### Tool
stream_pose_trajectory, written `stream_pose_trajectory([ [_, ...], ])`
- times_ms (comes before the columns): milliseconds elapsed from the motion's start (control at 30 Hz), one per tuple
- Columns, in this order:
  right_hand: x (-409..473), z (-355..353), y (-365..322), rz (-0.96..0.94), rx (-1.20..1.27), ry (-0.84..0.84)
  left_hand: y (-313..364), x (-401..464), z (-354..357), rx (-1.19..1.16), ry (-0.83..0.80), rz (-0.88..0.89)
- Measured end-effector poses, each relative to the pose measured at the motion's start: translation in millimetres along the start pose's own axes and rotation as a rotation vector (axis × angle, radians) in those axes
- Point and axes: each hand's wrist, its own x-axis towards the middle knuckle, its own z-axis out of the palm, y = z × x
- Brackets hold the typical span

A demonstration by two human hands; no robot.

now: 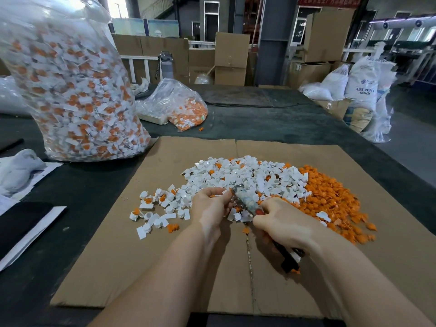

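The single head-worn camera is looking forward and down from the near edge of the desk (pixel 283 119), sitting close over the pile of plastic pieces (pixel 247 175), and taking in the far edge and boxes (pixel 232 55) beyond.

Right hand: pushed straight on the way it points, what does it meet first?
Likely the left hand, its fingertips at the tip of the tool that the right hand grips; beyond, the white parts pile. Depth unclear.
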Motion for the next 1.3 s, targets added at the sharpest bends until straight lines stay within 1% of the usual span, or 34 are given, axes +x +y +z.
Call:
stream_pose_trajectory([
  [267, 4.9, 4.7, 7.0, -0.016, -0.189, 0.079, -5.3, 0.5, 0.6, 0.021, 0.026, 0.032],
  [400, 7.9, 9.6, 14.1, -0.036, -0.193, 0.138, -6.7, 0.8, 1.5, 0.030, 0.037, 0.042],
  [500, 7.1, 11.1, 22.9, -0.046, -0.091, 0.166, -6.2, -1.1, 0.8, -0.004, 0.011, 0.043],
  [567, 6.3, 8.1, 30.5, -0.021, -0.047, 0.234, -7.3, -2.6, -2.9, -0.002, -0.008, 0.053],
  [600, 6.7, 5.9, 34.3, -0.006, -0.083, 0.288, -8.9, -2.6, -5.9, 0.032, -0.015, 0.076],
  [733, 16.7, -3.5, 52.1, 0.052, -0.330, 0.524, -16.5, -2.7, -14.9, 0.357, -0.044, 0.241],
  [800, 23.1, -8.2, 62.4, 0.077, -0.432, 0.589, -18.1, -4.8, -15.1, 0.431, -0.058, 0.282],
  [933, 30.8, -14.1, 78.7, 0.105, -0.588, 0.639, -21.0, -3.6, -14.9, 0.538, -0.060, 0.341],
  [1067, 34.8, -13.5, 85.6, 0.127, -0.623, 0.617, -23.9, -2.0, -16.4, 0.579, -0.061, 0.351],
  [1133, 32.7, -10.3, 82.2, 0.146, -0.721, 0.620, -24.8, -1.2, -17.2, 0.596, -0.044, 0.368],
  [1167, 30.9, -7.4, 78.6, 0.113, -0.758, 0.648, -24.7, -0.9, -17.5, 0.603, -0.042, 0.377],
  [1200, 29.5, -3.7, 74.0, 0.023, -0.736, 0.688, -24.3, -0.8, -17.5, 0.604, -0.049, 0.381],
  [1233, 28.7, 1.2, 68.2, -0.117, -0.667, 0.716, -23.9, -0.9, -17.2, 0.596, -0.063, 0.378],
  [1300, 24.8, 14.8, 54.2, -0.405, -0.478, 0.696, -23.1, -2.4, -15.5, 0.571, -0.098, 0.363],
])
